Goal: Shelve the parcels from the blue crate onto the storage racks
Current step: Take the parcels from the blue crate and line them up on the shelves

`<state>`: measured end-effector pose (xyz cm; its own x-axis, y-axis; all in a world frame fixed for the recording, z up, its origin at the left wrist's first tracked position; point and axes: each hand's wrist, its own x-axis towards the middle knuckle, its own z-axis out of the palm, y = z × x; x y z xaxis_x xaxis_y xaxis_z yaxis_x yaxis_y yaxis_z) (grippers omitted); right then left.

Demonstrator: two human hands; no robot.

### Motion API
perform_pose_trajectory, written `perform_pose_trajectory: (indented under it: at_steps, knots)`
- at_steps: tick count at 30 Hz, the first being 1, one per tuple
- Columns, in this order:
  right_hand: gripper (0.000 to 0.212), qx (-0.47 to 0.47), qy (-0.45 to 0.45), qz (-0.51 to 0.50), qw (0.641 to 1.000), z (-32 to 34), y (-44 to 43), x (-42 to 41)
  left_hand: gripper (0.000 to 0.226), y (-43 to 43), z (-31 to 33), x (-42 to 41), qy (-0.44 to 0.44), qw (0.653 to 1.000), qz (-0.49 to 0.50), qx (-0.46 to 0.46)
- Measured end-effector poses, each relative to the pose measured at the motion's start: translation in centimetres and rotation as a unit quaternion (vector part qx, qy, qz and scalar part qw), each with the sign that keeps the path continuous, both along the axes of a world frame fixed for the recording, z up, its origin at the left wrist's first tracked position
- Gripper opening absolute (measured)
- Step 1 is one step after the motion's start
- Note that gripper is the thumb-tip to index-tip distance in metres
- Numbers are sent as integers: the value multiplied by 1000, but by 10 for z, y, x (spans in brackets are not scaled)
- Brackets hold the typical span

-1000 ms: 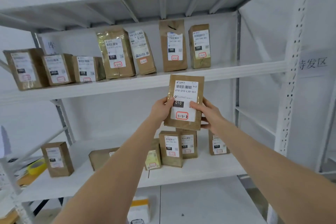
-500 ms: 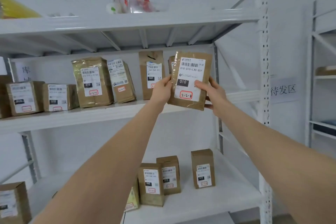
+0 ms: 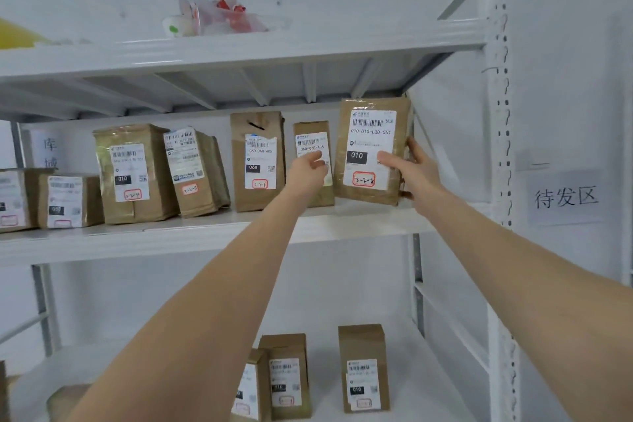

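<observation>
So the parcel [image 3: 371, 151] has gone from mid-air to the right end of the middle shelf [image 3: 205, 233], a bit tilted, bottom edge about at the shelf surface. Right hand [image 3: 414, 171] grips its right edge, thumb on the label. Left hand [image 3: 308, 171] has let go, fingers loosely curled, in front of the next parcel [image 3: 310, 134] on that shelf.

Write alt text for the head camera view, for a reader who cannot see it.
A person's right hand grips a brown parcel labelled 010-010-L30-551 at the right end of a white rack's middle shelf, beside a row of labelled parcels. The left hand hovers, fingers loosely curled, before the neighbouring 060-06B-A05 parcel.
</observation>
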<state>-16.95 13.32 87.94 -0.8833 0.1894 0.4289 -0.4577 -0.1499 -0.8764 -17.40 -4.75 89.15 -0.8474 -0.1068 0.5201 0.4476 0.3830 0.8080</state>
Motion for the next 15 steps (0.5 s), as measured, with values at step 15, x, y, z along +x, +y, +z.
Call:
perform_pose_trajectory:
  at_steps: [15]
  knots:
    - [51, 90, 26, -16, 995, -15, 22, -78, 27, 41, -21, -66, -11, 999, -43, 19]
